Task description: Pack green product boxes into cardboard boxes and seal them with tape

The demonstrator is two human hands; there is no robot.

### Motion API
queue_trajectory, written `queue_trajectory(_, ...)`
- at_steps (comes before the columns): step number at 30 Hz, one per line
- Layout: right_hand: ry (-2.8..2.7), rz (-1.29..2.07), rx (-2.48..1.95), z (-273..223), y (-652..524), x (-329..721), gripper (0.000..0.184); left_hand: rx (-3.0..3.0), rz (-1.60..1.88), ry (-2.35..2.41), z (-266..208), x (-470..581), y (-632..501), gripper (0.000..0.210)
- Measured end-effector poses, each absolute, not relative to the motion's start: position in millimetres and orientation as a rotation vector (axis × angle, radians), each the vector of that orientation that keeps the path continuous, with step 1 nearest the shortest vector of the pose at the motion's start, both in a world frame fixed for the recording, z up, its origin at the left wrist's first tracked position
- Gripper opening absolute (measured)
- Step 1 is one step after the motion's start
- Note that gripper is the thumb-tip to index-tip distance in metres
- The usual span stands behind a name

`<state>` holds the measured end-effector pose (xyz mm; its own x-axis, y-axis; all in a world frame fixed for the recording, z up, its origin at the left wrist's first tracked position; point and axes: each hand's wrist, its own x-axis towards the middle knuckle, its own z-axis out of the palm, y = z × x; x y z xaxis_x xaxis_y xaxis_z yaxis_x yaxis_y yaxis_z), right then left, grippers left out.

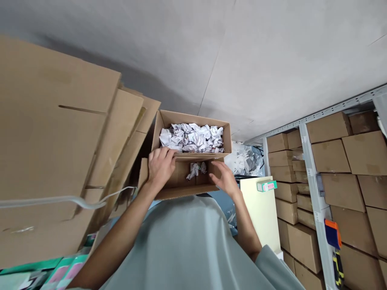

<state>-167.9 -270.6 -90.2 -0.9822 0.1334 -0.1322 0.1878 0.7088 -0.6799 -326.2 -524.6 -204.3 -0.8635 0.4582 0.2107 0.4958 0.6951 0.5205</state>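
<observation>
A cardboard box (181,194) stands open in front of me, with a few crumpled pieces of white paper (193,170) on its bottom. Against its far side is a second open cardboard box (193,118), filled with crumpled white paper (196,138). My left hand (161,166) is closed, its fingers bent over the rim where the two boxes meet, at their left end; the fingertips are partly hidden. At the right end of the near box, my right hand (224,177) is open, thumb and fingers apart, with nothing in it.
Flattened cardboard sheets (54,161) lean at the left, crossed by a white cable (72,199). More white paper (242,159) is heaped right of the boxes. A small green box (267,185) lies on a pale yellow surface (256,217). Metal shelving (311,173) holds stacked cartons.
</observation>
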Motion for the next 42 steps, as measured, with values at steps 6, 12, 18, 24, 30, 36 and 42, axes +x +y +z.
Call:
queue_trajectory(6,2.920,-1.255,0.356,-68,-230,-199,0.040,-0.756,-0.906,-2.892,-204,-326,-524,0.033)
queue_trajectory(12,2.936,-0.839,0.316,-87,-205,-277,0.049,-0.724,-0.789,-2.891,-203,-328,-521,0.029)
queue_trajectory(18,2.651,-0.362,0.456,-124,-204,-349,0.069,-0.714,-0.742,-2.872,-203,-327,-519,0.026)
queue_trajectory(24,2.563,-0.261,0.556,-147,-211,-366,0.078,-0.696,-0.701,-2.902,-199,-329,-518,0.025)
queue_trajectory(30,2.643,-0.259,0.499,-145,-209,-349,0.053,-0.685,-0.713,-2.881,-198,-329,-518,0.026)
queue_trajectory(36,2.789,-0.331,0.414,-118,-202,-326,0.047,-0.720,-0.734,-2.830,-200,-329,-518,0.026)
queue_trajectory(42,3.027,-0.616,0.397,-86,-203,-285,0.044,-0.756,-0.808,-2.830,-201,-330,-520,0.032)
